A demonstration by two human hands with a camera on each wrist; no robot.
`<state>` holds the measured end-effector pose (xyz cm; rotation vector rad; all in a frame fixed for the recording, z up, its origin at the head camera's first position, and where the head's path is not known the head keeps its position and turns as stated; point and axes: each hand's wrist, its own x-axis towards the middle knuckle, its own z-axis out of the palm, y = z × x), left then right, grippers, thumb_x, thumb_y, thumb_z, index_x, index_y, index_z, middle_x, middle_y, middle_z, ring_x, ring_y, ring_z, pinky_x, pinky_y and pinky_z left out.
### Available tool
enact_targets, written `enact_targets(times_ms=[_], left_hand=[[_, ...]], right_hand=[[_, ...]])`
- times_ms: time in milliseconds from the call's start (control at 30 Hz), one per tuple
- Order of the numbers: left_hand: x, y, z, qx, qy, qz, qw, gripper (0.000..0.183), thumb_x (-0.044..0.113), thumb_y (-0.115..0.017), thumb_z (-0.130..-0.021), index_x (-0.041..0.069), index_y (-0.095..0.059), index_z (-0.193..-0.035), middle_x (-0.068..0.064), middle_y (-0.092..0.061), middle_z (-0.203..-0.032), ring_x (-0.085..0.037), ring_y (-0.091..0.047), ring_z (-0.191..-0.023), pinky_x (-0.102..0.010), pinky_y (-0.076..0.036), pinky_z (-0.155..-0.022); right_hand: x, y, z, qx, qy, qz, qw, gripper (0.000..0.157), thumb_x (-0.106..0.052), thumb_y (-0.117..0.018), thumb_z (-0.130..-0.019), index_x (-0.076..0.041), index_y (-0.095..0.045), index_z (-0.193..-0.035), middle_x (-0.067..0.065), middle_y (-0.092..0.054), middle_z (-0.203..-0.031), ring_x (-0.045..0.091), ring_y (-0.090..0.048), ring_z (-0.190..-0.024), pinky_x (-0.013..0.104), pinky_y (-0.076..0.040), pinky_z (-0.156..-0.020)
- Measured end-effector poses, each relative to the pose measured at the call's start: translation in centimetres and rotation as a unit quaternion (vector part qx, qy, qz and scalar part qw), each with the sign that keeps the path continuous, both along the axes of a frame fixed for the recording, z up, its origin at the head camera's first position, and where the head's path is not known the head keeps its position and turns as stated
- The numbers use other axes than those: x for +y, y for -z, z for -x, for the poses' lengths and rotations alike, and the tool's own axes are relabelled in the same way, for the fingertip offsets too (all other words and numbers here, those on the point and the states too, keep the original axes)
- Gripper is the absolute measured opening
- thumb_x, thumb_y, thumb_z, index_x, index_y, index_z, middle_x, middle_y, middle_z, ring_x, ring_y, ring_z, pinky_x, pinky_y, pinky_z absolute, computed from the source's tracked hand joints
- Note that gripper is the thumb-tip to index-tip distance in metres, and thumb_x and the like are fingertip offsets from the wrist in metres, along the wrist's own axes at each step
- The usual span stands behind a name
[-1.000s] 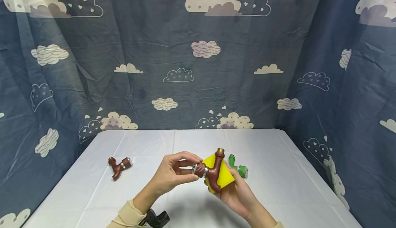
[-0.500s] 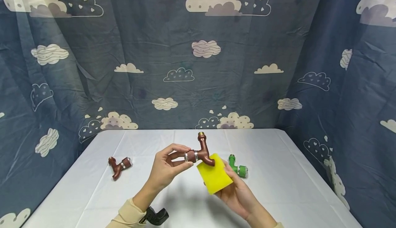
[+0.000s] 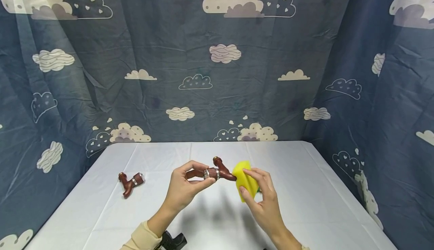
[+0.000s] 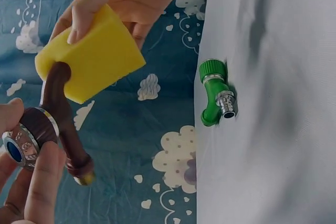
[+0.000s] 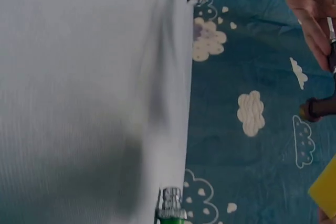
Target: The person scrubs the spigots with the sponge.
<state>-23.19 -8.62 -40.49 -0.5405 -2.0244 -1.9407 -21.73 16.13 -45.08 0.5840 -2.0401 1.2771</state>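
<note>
The step in hand appears to be wiping the spout of a brown tap [image 3: 226, 173]: the left hand [image 3: 184, 189] pinches its knob above the desk [image 3: 312, 201], while the right hand [image 3: 268, 201] grips a yellow sponge [image 4: 100, 53] against the spout's tip. The next move likely calls for a steady left grip as the sponge works along the body. The spout's mouth is hidden; the sponge almost covers a green tap [image 4: 213, 93] in the head view, and the right wrist view cuts off sponge and brown tap.

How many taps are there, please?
3: a brown tap in the left hand; on the table, another brown tap at left and a green tap, mostly hidden behind the sponge in the head view.
</note>
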Motion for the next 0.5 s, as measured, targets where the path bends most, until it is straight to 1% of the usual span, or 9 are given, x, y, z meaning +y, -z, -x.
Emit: enact_targets(times_ms=[33,100,167,267,367,500], left_hand=[[0.0,0.0,-0.1,-0.002,-0.004,0.005,1.0,0.032,0.001,-0.094,-0.078,0.004,-0.077,-0.105,-0.013,-0.074,-0.106,-0.012,-0.078,-0.088,-0.036,-0.071,-0.074],[0.1,-0.1,-0.2,-0.004,-0.014,0.015,0.9998,0.031,0.003,-0.095,-0.078,0.005,-0.078,-0.104,-0.013,-0.075,-0.105,-0.012,-0.078,-0.087,-0.035,-0.07,-0.073],[0.1,-0.1,-0.3,-0.003,-0.021,0.024,0.9995,0.031,0.005,-0.096,-0.078,0.006,-0.079,-0.104,-0.013,-0.076,-0.105,-0.011,-0.078,-0.086,-0.034,-0.07,-0.073],[0.1,-0.1,-0.3,0.005,-0.025,0.035,0.9991,0.032,0.006,-0.096,-0.078,0.006,-0.079,-0.105,-0.014,-0.076,-0.106,-0.01,-0.078,-0.087,-0.034,-0.07,-0.074],[0.0,-0.2,-0.4,0.02,-0.02,0.044,0.9986,0.032,0.006,-0.096,-0.078,0.005,-0.08,-0.107,-0.015,-0.076,-0.106,-0.013,-0.078,-0.088,-0.033,-0.07,-0.075],[-0.1,-0.3,-0.4,0.034,-0.008,0.06,0.9976,0.033,0.004,-0.094,-0.079,0.007,-0.081,-0.11,-0.013,-0.076,-0.107,-0.017,-0.078,-0.089,-0.031,-0.07,-0.077]], right_hand=[[0.1,0.0,0.1,0.017,0.01,-0.011,1.0,0.056,0.003,-0.08,-0.089,-0.02,-0.069,-0.139,0.007,-0.058,-0.14,0.006,-0.055,-0.12,0.018,-0.056,-0.089],[0.3,0.1,0.1,0.042,0.017,-0.03,0.999,0.056,0.004,-0.081,-0.087,-0.02,-0.071,-0.137,0.011,-0.056,-0.141,0.008,-0.054,-0.122,0.013,-0.054,-0.093],[0.5,0.1,0.3,0.062,0.015,-0.046,0.997,0.055,0.003,-0.082,-0.086,-0.02,-0.072,-0.135,0.015,-0.055,-0.141,0.013,-0.054,-0.124,0.009,-0.049,-0.099],[0.8,0.1,0.4,0.089,0.011,-0.074,0.993,0.055,0.002,-0.084,-0.084,-0.02,-0.074,-0.132,0.019,-0.053,-0.141,0.02,-0.053,-0.124,0.007,-0.044,-0.107],[1.1,0.1,0.4,0.108,0.007,-0.101,0.989,0.055,0.001,-0.084,-0.081,-0.022,-0.075,-0.131,0.02,-0.054,-0.142,0.025,-0.054,-0.124,0.007,-0.041,-0.112],[1.3,0.1,0.4,0.121,-0.013,-0.134,0.983,0.056,-0.002,-0.084,-0.081,-0.026,-0.075,-0.131,0.018,-0.055,-0.143,0.028,-0.055,-0.126,0.011,-0.045,-0.113]])
